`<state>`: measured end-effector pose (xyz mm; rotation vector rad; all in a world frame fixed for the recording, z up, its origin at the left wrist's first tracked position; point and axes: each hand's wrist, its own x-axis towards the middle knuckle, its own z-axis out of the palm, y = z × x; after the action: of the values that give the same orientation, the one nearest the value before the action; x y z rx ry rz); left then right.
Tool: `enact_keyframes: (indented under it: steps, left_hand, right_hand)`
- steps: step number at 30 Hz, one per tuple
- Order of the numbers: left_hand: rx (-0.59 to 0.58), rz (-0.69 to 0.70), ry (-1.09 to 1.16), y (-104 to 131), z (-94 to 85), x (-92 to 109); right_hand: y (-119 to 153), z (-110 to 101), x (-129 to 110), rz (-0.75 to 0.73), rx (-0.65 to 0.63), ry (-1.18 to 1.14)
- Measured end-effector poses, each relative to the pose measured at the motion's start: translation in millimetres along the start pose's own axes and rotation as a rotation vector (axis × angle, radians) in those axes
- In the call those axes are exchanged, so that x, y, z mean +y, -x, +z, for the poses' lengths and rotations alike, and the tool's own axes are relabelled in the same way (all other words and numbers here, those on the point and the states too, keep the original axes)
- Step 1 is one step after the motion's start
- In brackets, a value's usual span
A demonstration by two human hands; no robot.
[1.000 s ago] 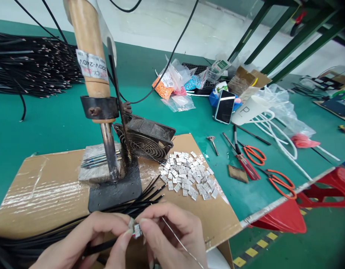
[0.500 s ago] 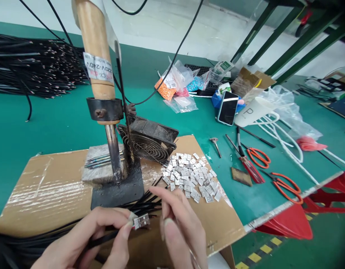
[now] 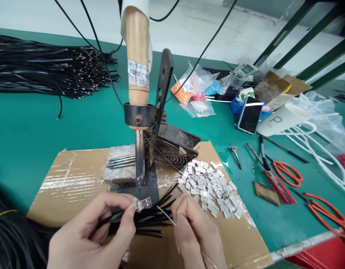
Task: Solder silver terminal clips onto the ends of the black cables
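Observation:
Between thumb and forefinger, my left hand (image 3: 105, 228) pinches a silver USB connector (image 3: 145, 204) against the end of a black cable (image 3: 109, 219). My right hand (image 3: 196, 228) is closed round a thin solder wire (image 3: 166, 215), its free tip pointing at the connector, a short gap away. Just beyond the fingers stands a soldering iron (image 3: 138, 89) with a wooden handle, clamped upright on a black metal base (image 3: 153, 186). Loose cable ends (image 3: 150, 224) lie under both hands. A pile of silver USB connectors (image 3: 211, 186) lies to the right on the cardboard (image 3: 74, 175).
A small black fan (image 3: 172, 145) stands behind the iron. Black cable bundles (image 3: 43, 69) lie at the back left. Further right are orange-handled scissors (image 3: 326, 213), a red-handled tool (image 3: 280, 188), a phone (image 3: 250, 115), a white mug (image 3: 284, 119) and bags of small coloured parts (image 3: 183, 91).
The view has shifted left. My right fingers have closed into a pinch, and the solder wire now shows clearly toward the connector. My left hand still holds the connector and cable.

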<state>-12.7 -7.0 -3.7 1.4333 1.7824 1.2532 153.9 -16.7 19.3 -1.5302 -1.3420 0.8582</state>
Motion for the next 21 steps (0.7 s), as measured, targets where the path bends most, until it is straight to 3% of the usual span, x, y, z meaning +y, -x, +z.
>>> enact_keyframes:
  steps: [7, 12, 17, 21]
  left_hand:
    - [0.046, -0.028, 0.008, -12, 7.5, 12]
    - [0.091, -0.028, -0.042, -15, 13.1, 17]
    - [0.135, -0.023, -0.109, -12, 19.8, 21]
    - [0.135, -0.031, -0.103, -13, 20.6, 24]
  right_hand:
    - [-15, 0, 9, -0.238, -0.094, -0.099]
    - [-11, 17, -2, -0.085, 0.116, -0.13]
    - [-9, 24, -10, 0.042, 0.146, -0.105]
    - [-12, 25, -12, 0.061, 0.175, -0.129]
